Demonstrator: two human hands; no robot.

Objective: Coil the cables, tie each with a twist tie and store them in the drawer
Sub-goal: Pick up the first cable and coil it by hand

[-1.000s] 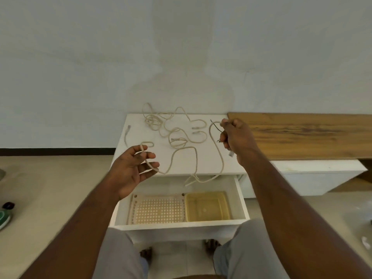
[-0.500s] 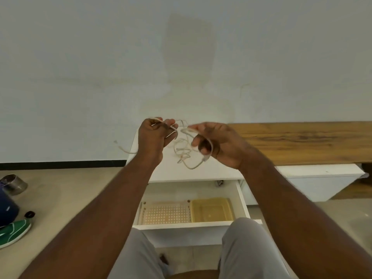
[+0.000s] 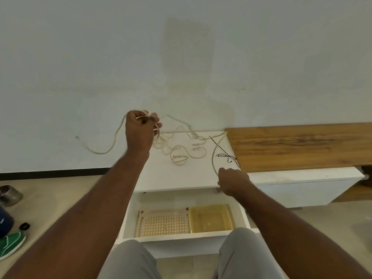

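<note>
My left hand (image 3: 141,128) is raised above the white cabinet top (image 3: 161,178) and grips a beige cable (image 3: 112,146), whose free end dangles to the left. The same cable runs right across the cabinet and curves down to my right hand (image 3: 233,181), which pinches it near the cabinet's front right corner. More beige cables (image 3: 179,156) lie tangled on the cabinet top. Thin black twist ties (image 3: 226,156) lie at its right edge. Below, the drawer (image 3: 181,237) stands open.
Inside the drawer sit a perforated beige tray (image 3: 163,223) and a yellow plastic tray (image 3: 210,218). A wooden bench top (image 3: 302,146) adjoins the cabinet on the right. On the floor at left are a metal can (image 3: 10,195) and a green shoe (image 3: 12,244).
My hands were close together over the cabinet; my right hand has since slid down and right along the cable to the front corner, while my left stays raised gripping it.
</note>
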